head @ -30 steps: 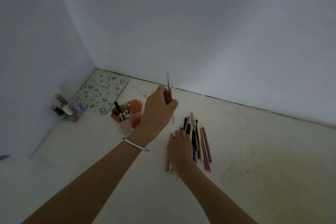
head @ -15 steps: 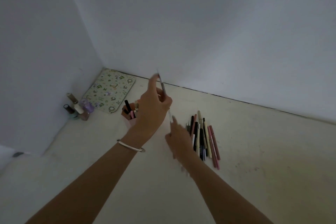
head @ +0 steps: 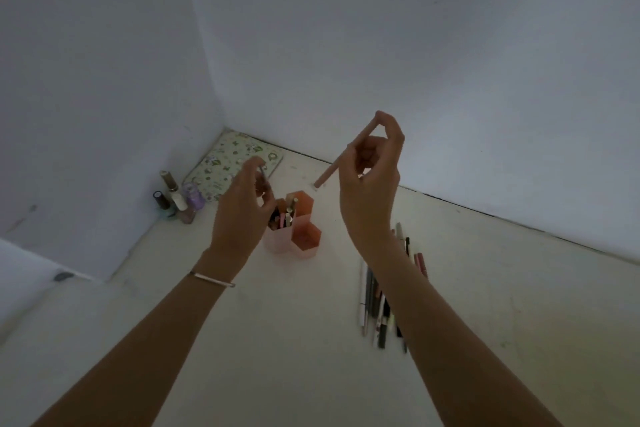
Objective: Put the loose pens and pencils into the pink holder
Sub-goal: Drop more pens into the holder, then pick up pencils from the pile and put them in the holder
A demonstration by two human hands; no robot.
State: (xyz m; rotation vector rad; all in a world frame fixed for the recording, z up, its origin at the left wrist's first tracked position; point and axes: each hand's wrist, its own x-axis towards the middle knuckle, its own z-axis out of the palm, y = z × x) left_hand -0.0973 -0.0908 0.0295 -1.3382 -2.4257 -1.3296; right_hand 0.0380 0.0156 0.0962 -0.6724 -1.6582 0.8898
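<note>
left grip (head: 242, 215): pinches a thin grey pen (head: 262, 175) just above the pink hexagonal plastic holder (head: 306, 236) (several pens stand in it) | right grip (head: 372, 180): fingers curled round a pale pink pencil (head: 341, 158), raised right of holder | loose pens and pencils (head: 375, 302): lying near right

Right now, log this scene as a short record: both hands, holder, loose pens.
left hand: pinches a thin pen above the pink holder
right hand: raised, pinches a pink pencil
pink holder: upright, several pens in it
loose pens: pile lying right of the holder
</note>
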